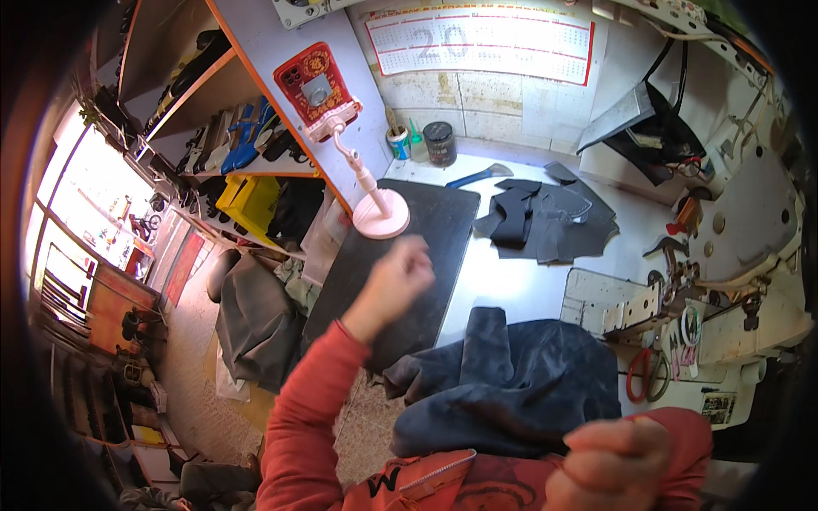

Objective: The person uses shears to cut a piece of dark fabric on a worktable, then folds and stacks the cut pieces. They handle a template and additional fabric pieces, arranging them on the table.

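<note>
My left hand [394, 283] is raised over the black mat [443, 217], its fingers curled in and somewhat blurred. Close in at the lower right, my right hand [609, 467] is also closed, fingers bent together. Whatever either hand may hold is hidden or too small to make out. Between them, a crumpled dark blue-black cloth [520, 375] lies over the table's near edge and my lap. Just beyond my left hand stands a pink phone stand [382, 213] carrying a phone in a red case [315, 83].
Black cut pieces [554, 217] and a blue-handled tool [479, 176] lie on the white table. A sewing machine [741, 238] stands at right, with red-handled scissors [639, 375] beside it. A dark jar [440, 143] stands by the wall. Shelves of shoes [243, 136] rise at left.
</note>
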The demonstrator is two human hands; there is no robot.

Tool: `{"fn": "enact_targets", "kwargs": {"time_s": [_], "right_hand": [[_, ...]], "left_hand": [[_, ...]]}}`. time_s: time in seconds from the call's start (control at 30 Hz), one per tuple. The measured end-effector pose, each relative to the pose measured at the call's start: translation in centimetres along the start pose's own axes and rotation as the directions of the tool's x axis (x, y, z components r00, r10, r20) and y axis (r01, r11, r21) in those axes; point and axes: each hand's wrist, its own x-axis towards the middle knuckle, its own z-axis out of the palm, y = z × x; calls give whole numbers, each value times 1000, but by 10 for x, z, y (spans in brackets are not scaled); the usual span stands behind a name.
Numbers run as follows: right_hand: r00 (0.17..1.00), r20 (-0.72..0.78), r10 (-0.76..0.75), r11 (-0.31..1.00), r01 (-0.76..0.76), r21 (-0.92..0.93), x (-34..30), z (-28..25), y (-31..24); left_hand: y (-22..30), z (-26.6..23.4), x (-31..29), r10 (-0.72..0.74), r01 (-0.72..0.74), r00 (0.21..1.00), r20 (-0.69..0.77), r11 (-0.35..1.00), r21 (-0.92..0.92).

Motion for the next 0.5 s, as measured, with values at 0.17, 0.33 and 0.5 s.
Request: {"fn": "enact_targets", "kwargs": {"time_s": [0.17, 0.33, 0.5], "right_hand": [[894, -227, -387, 922, 382, -69, 19, -4, -13], [954, -159, -256, 919, 291, 266, -3, -2, -24], [964, 221, -148, 977, 108, 186, -30, 19, -36]], "left_hand": [[16, -62, 40, 23, -74, 968, -251, 977, -198], [-3, 6, -24, -15, 29, 988, 156, 996, -88], [30, 45, -95, 19, -22, 972, 235, 1000, 11]]}}
